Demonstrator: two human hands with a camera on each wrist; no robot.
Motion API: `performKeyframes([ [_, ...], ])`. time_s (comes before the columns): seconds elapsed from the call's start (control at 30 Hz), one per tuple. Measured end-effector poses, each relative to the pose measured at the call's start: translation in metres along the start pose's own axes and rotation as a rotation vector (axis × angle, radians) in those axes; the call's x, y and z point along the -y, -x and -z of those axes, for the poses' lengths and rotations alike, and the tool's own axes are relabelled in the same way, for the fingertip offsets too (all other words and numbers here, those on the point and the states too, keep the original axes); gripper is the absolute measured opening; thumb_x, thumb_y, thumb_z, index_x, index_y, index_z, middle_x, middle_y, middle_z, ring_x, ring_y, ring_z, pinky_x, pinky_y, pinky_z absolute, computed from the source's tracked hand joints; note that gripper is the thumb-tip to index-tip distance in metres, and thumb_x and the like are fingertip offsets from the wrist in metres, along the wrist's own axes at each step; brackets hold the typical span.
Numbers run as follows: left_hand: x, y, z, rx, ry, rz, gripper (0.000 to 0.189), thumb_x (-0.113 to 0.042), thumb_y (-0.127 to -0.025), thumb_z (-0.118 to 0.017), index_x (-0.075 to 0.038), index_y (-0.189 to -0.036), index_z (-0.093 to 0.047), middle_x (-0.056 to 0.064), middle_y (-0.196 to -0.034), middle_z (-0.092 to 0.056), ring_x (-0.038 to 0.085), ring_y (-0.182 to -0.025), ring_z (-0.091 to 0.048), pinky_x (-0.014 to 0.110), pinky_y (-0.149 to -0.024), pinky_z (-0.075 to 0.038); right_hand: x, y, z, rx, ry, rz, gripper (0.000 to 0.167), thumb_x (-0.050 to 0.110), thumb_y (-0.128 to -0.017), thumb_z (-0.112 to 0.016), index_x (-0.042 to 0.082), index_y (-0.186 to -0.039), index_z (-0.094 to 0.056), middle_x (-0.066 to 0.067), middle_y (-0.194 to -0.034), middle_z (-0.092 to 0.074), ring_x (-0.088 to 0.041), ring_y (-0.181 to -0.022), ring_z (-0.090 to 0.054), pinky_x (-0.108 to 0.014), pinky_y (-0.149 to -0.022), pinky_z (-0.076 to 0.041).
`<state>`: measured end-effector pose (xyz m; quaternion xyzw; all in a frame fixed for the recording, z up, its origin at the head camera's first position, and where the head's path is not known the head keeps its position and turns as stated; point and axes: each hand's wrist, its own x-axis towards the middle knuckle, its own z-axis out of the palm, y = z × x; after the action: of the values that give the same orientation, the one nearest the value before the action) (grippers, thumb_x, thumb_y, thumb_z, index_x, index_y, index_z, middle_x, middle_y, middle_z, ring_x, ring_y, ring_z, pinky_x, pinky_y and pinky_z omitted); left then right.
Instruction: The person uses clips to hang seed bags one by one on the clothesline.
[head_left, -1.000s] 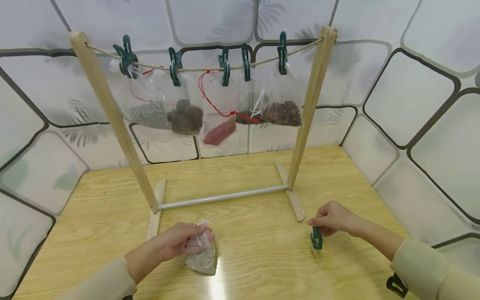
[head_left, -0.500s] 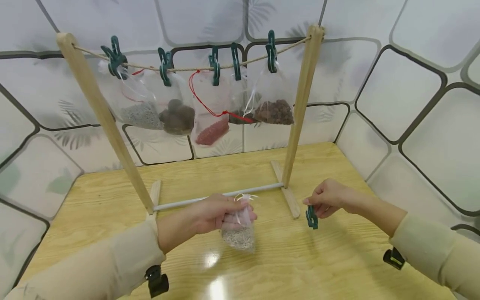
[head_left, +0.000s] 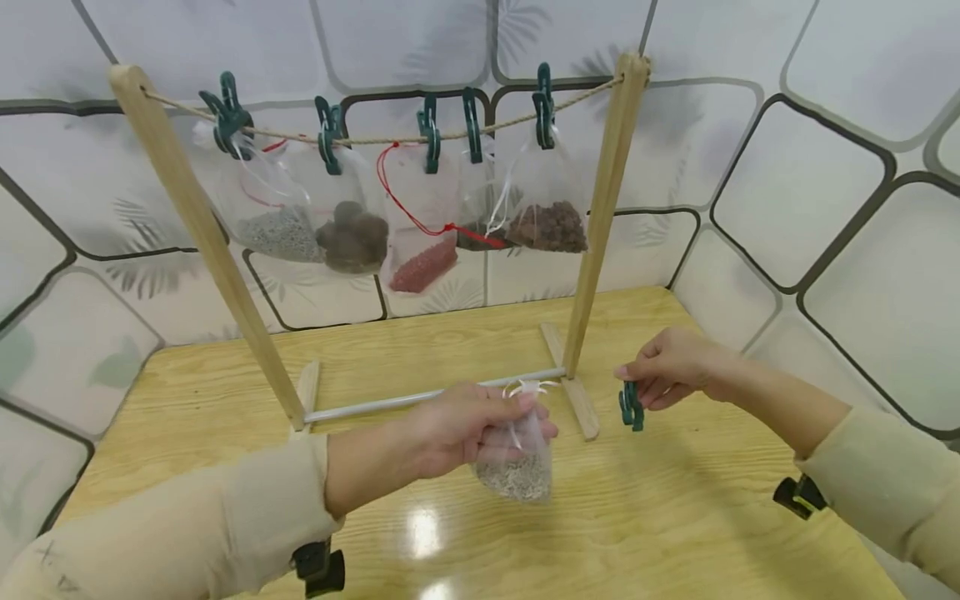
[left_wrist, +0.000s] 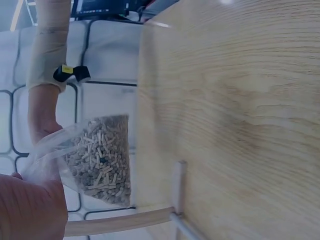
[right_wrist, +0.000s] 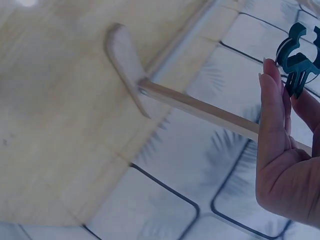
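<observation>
My left hand (head_left: 457, 429) grips the gathered neck of a sheer drawstring bag (head_left: 517, 467), raised over the table in front of the rack. Pale, short pellets fill the bag's lower part, plainest in the left wrist view, where the bag (left_wrist: 100, 160) hangs beside the hand (left_wrist: 30, 205). To the right, my right hand (head_left: 678, 367) pinches a dark green spring clip (head_left: 631, 406) between thumb and fingers. Seen from the right wrist, the clip's (right_wrist: 300, 60) open jaws point away from the hand (right_wrist: 290, 165), and nothing is between them.
Behind the hands stands a wooden rack (head_left: 607, 217) with a rope (head_left: 285, 132) strung between its posts. Several filled bags hang from it by green clips (head_left: 330, 133), one with reddish-brown chunks (head_left: 547, 227). A white bar (head_left: 375, 406) joins the rack's feet on the wooden table (head_left: 675, 517).
My left hand has lifted the pellet bag and carried it rightward, toward the middle of the rack. My right hand has risen with the clip. The head view has shifted slightly.
</observation>
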<state>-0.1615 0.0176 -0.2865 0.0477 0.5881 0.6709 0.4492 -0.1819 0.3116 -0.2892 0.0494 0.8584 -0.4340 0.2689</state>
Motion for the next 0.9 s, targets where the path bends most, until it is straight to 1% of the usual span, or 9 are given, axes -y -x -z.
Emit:
performKeyframes([
  [0.07, -0.008, 0.003, -0.002, 0.007, 0.001, -0.014, 0.03, -0.02, -0.098, -0.052, 0.004, -0.114, -0.061, 0.014, -0.107, -0.069, 0.013, -0.09, -0.069, 0.025, -0.078, -0.055, 0.013, 0.004, 0.008, -0.015, 0.008, 0.023, 0.028, 0.029, -0.09, -0.065, 0.003, -0.081, -0.067, -0.004, -0.068, -0.066, -0.014, -0.066, -0.067, -0.033, -0.069, -0.058],
  [0.13, -0.015, 0.005, -0.003, 0.028, -0.001, -0.028, 0.031, -0.02, -0.099, -0.051, 0.005, -0.115, -0.06, 0.015, -0.108, -0.069, 0.012, -0.088, -0.068, 0.026, -0.079, -0.055, 0.028, 0.009, 0.017, -0.036, 0.015, 0.052, 0.029, 0.03, -0.09, -0.065, 0.002, -0.083, -0.067, -0.005, -0.07, -0.068, -0.015, -0.068, -0.067, -0.033, -0.07, -0.058],
  [0.27, -0.028, 0.009, -0.006, 0.077, 0.009, -0.049, 0.033, -0.018, -0.1, -0.048, 0.006, -0.12, -0.057, 0.018, -0.112, -0.066, 0.011, -0.085, -0.069, 0.028, -0.08, -0.055, 0.06, 0.018, 0.035, -0.104, 0.013, 0.097, 0.028, 0.028, -0.091, -0.064, 0.001, -0.085, -0.067, -0.005, -0.072, -0.069, -0.016, -0.069, -0.069, -0.033, -0.069, -0.058],
  [0.4, -0.04, 0.01, -0.01, 0.085, 0.021, -0.061, 0.033, -0.016, -0.101, -0.046, 0.007, -0.124, -0.055, 0.021, -0.12, -0.061, 0.013, -0.091, -0.068, 0.028, -0.08, -0.055, 0.084, 0.022, 0.049, -0.162, -0.009, 0.121, 0.027, 0.029, -0.09, -0.066, 0.003, -0.085, -0.069, -0.006, -0.071, -0.069, -0.017, -0.069, -0.069, -0.033, -0.068, -0.058],
  [0.53, -0.055, 0.009, -0.016, 0.081, 0.035, -0.082, 0.032, -0.016, -0.101, -0.046, 0.006, -0.121, -0.055, 0.02, -0.122, -0.059, 0.022, -0.105, -0.064, 0.03, -0.084, -0.054, 0.1, 0.025, 0.062, -0.211, -0.016, 0.133, 0.026, 0.029, -0.088, -0.068, 0.004, -0.087, -0.07, -0.006, -0.071, -0.07, -0.018, -0.068, -0.07, -0.033, -0.067, -0.058],
  [0.63, -0.071, 0.005, -0.024, 0.099, 0.042, -0.129, 0.033, -0.017, -0.101, -0.046, 0.007, -0.122, -0.055, 0.021, -0.123, -0.058, 0.027, -0.113, -0.059, 0.032, -0.086, -0.052, 0.108, 0.029, 0.074, -0.239, -0.023, 0.133, 0.024, 0.03, -0.088, -0.068, 0.006, -0.086, -0.07, -0.006, -0.071, -0.07, -0.018, -0.068, -0.07, -0.032, -0.067, -0.058],
  [0.7, -0.083, 0.002, -0.031, 0.113, 0.037, -0.171, 0.034, -0.018, -0.101, -0.046, 0.007, -0.123, -0.054, 0.022, -0.124, -0.057, 0.029, -0.115, -0.056, 0.031, -0.084, -0.053, 0.112, 0.03, 0.083, -0.25, -0.04, 0.137, 0.023, 0.03, -0.088, -0.068, 0.008, -0.083, -0.07, -0.005, -0.071, -0.07, -0.017, -0.067, -0.07, -0.032, -0.067, -0.058],
  [0.77, -0.095, -0.001, -0.037, 0.126, 0.029, -0.199, 0.034, -0.018, -0.1, -0.047, 0.006, -0.123, -0.055, 0.022, -0.124, -0.057, 0.03, -0.116, -0.056, 0.031, -0.083, -0.053, 0.116, 0.031, 0.091, -0.258, -0.073, 0.143, 0.021, 0.029, -0.087, -0.068, 0.01, -0.08, -0.07, -0.005, -0.071, -0.071, -0.017, -0.067, -0.07, -0.031, -0.066, -0.058],
  [0.9, -0.116, -0.006, -0.046, 0.123, 0.042, -0.21, 0.034, -0.02, -0.099, -0.049, 0.004, -0.123, -0.057, 0.02, -0.125, -0.058, 0.028, -0.115, -0.058, 0.033, -0.087, -0.052, 0.129, 0.03, 0.108, -0.262, -0.13, 0.165, 0.019, 0.028, -0.085, -0.07, 0.011, -0.078, -0.071, -0.005, -0.072, -0.071, -0.018, -0.066, -0.07, -0.031, -0.065, -0.057],
])
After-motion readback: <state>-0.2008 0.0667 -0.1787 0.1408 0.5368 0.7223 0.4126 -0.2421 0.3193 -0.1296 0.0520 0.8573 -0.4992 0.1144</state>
